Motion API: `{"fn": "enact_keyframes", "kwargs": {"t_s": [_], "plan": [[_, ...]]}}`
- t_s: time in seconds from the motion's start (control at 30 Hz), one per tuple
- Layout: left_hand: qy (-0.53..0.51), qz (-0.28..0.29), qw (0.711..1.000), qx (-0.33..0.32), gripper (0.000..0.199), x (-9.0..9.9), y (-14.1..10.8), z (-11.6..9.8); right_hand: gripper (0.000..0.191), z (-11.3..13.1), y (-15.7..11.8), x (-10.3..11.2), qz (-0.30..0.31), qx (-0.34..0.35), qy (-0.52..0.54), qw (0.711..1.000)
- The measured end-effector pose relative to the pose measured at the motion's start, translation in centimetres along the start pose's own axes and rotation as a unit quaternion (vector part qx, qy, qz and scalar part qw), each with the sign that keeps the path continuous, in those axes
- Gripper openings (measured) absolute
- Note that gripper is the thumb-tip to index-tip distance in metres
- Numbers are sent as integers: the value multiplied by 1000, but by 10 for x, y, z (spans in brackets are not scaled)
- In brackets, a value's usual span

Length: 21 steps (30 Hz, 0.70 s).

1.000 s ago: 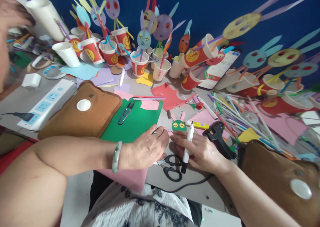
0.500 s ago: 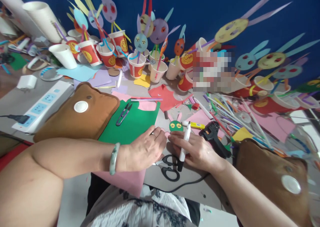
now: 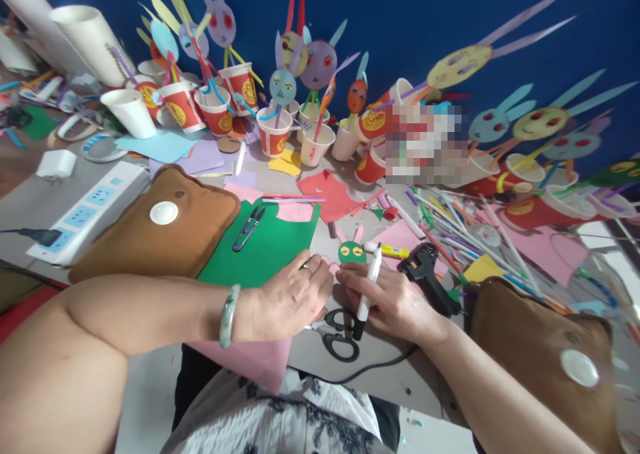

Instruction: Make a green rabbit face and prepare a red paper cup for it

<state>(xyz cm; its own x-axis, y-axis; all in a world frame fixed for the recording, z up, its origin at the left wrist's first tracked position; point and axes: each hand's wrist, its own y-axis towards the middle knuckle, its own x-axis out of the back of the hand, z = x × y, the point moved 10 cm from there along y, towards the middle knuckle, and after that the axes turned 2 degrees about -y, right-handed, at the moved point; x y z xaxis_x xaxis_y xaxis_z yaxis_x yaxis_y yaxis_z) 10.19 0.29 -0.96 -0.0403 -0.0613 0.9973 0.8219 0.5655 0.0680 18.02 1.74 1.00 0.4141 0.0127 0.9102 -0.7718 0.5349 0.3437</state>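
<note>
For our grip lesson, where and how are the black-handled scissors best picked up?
Likely by their near black loop, coming from the near side: they lie flat with that loop in full view, while the blades point toward the left hand.

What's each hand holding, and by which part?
Right hand: white marker pen with a black lower end, held around mid-barrel, among the fingers. Left hand: can't tell; a small pink paper-like piece shows by its fingertips.

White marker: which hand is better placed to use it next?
Probably the right hand: it holds the white marker, close to the green paper rabbit head; the left hand is farther from both.
</note>
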Motion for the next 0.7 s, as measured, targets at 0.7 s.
{"fn": "enact_keyframes", "kwargs": {"t_s": [0.7], "plan": [[-22,-13,1000,-2,55,3,1,1,38,-3,-3,-3,2,-2,13,1000]]}}
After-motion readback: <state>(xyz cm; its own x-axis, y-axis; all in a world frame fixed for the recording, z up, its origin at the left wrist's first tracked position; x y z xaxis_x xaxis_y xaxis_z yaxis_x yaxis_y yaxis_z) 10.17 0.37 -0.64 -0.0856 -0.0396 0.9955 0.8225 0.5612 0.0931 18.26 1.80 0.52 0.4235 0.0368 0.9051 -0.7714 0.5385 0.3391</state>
